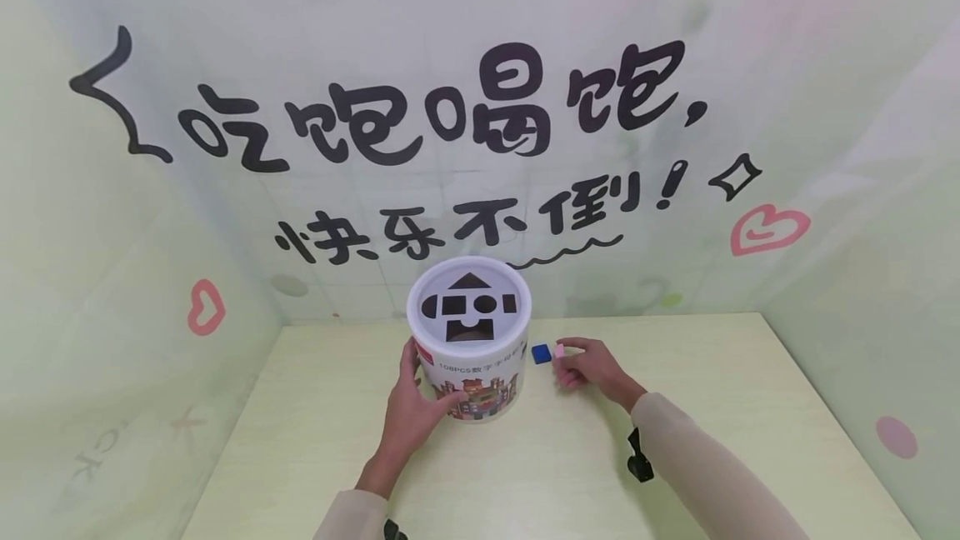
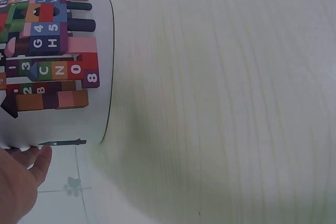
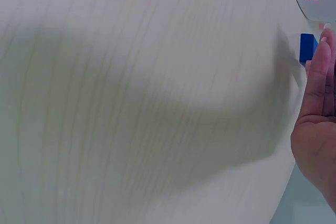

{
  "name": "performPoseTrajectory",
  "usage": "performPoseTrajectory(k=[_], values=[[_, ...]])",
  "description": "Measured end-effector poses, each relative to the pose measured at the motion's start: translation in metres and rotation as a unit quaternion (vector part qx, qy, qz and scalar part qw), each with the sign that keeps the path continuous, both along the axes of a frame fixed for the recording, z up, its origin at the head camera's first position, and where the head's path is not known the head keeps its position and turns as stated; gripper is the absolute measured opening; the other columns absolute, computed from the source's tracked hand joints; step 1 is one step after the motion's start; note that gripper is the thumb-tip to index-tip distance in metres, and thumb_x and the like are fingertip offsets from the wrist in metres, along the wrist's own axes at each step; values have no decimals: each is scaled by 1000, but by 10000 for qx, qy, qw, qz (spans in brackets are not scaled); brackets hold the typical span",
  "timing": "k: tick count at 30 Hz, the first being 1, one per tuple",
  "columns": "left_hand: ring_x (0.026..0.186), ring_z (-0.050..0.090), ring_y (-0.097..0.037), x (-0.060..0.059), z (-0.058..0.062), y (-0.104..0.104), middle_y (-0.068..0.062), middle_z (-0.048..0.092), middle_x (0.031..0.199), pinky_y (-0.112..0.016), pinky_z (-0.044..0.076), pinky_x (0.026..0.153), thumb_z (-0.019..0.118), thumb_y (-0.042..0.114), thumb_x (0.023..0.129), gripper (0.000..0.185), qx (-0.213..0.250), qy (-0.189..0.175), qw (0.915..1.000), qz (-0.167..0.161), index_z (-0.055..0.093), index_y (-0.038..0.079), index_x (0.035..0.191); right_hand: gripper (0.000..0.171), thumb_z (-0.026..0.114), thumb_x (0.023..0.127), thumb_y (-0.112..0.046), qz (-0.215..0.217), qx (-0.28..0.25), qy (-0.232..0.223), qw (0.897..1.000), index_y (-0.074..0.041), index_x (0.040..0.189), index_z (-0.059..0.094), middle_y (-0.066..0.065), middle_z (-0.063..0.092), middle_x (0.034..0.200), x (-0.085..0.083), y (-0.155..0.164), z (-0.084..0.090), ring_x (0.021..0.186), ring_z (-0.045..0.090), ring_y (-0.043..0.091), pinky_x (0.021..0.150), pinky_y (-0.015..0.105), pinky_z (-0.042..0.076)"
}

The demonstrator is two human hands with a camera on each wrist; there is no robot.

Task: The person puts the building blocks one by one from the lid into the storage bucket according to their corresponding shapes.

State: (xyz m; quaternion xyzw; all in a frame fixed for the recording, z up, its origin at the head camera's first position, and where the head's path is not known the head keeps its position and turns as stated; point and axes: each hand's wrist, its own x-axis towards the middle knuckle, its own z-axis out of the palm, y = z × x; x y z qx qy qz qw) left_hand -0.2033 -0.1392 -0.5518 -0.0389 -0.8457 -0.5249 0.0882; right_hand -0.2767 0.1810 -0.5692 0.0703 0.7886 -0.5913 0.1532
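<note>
A white toy-block bucket [image 1: 468, 382] stands upright on the table, its lid [image 1: 435, 327] cut with several shaped holes. My left hand [image 1: 412, 411] grips its lower left side, thumb across the printed front and fingers around the far side; the left wrist view shows fingertips [image 2: 42, 163] against the wall. To the right of the bucket, my right hand [image 1: 588, 365] pinches a small pink block [image 1: 558, 350] between thumb and fingers. A blue block [image 1: 541, 354] lies on the table between that hand and the bucket, seen also beside the fingers [image 3: 317, 77] in the right wrist view.
The pale wood-grain table [image 1: 600, 473] ends at a back wall [image 1: 360, 23] of light printed cloth with large black lettering. Similar cloth walls close in the left and right sides. The bucket stands near the table's back edge.
</note>
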Motion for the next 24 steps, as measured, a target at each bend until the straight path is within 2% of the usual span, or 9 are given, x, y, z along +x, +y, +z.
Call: performPoseTrajectory(k=[10,17,24], values=[[141,35,-31,0,2,1,-3,32,157,-53,41,109,87,50,66,118,32,5,10000,-27,12,33,155,47,66,90,-10,307,-130,1,9994,3,134,54,10,68,75,-1,3,24,61,66,19,63,34,63],[141,35,-31,0,2,1,-2,32,157,-54,42,109,87,48,65,118,33,29,10000,-51,12,35,155,50,66,90,-10,921,-261,149,9953,6,134,51,11,69,73,4,6,50,58,65,15,61,33,62],[141,36,-32,0,2,0,-4,32,157,-54,41,109,88,46,66,118,19,38,10000,-43,12,32,155,52,71,89,-18,1377,-290,267,9897,3,132,54,11,69,76,12,6,61,60,66,17,64,34,63]])
